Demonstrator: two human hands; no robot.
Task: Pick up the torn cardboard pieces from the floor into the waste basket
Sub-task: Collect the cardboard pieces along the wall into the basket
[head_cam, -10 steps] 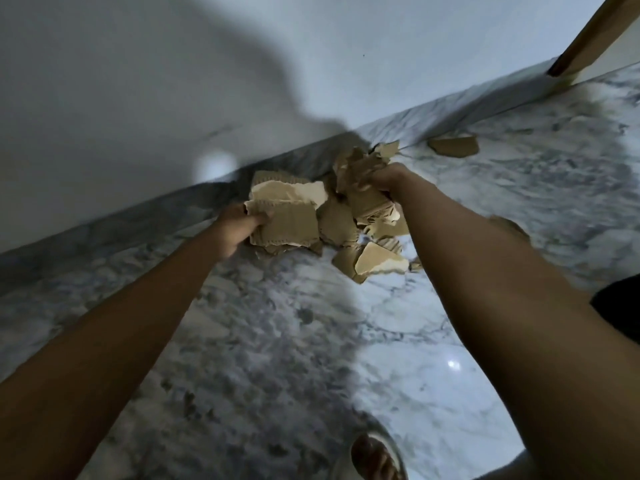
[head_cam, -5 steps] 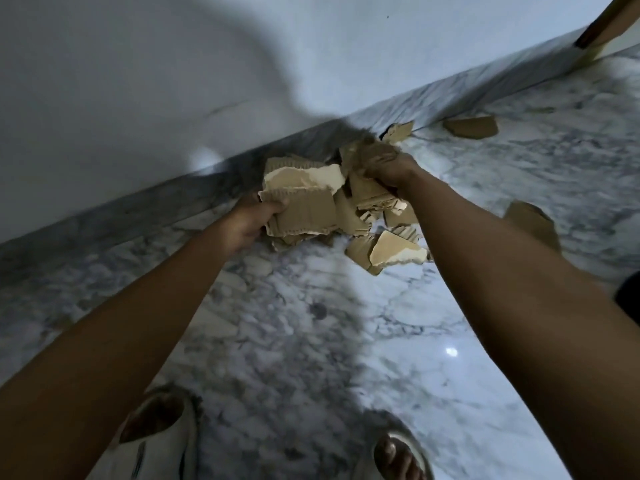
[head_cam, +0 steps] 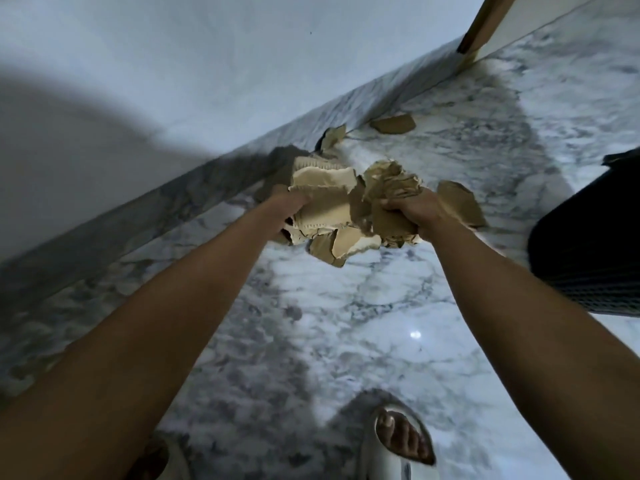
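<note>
PROGRESS: left hand and right hand both clamp fingers round a cardboard bundle held above the floor; nothing binned yet; three scraps remain by the skirting | ROOM: basket near on right; open floor between

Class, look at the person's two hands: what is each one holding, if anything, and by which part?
Left hand grips a stack of torn cardboard pieces by its left edge. Right hand clutches a crumpled bunch of cardboard around its middle.
</note>
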